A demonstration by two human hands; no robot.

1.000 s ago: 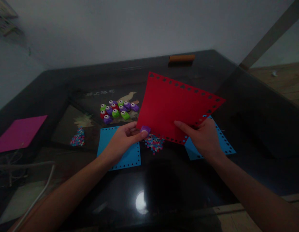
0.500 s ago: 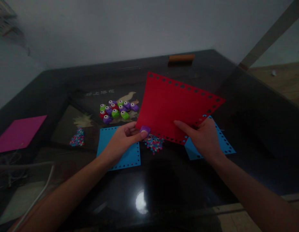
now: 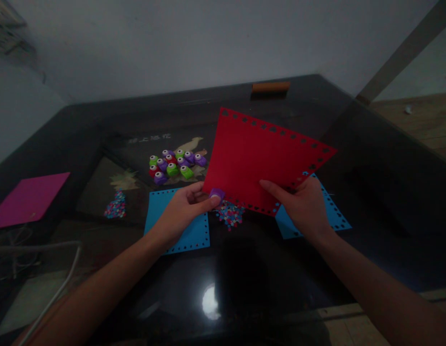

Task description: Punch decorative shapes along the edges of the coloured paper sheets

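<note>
Centrally, a red sheet (image 3: 244, 156) is held above the bench (image 3: 266, 288), with rows of small cut-outs along its far, right and near edges. The left hand (image 3: 185, 206) pinches a purple punch (image 3: 216, 192) between thumb and fingers at the sheet's near left corner; whether the paper lies within the punch's slot cannot be told. The right hand (image 3: 307, 206) pinches the near right margin of the sheet, thumb on top, the other fingers mostly hidden beneath. Just below the purple punch lies a heap of multicoloured paper bits (image 3: 230, 217); a second heap (image 3: 115, 207) lies farther left. A left blue sheet (image 3: 194, 233) and a right blue sheet (image 3: 331, 215), both perforated along their edges, are partly covered by the corresponding hands. Beyond the left hand stands a cluster of purple, green and red punches (image 3: 172, 168). At far left lies a magenta sheet (image 3: 31, 198), with a white cable (image 3: 46, 247) nearer; an orange-brown roll (image 3: 271, 87) rests near the far edge.
</note>
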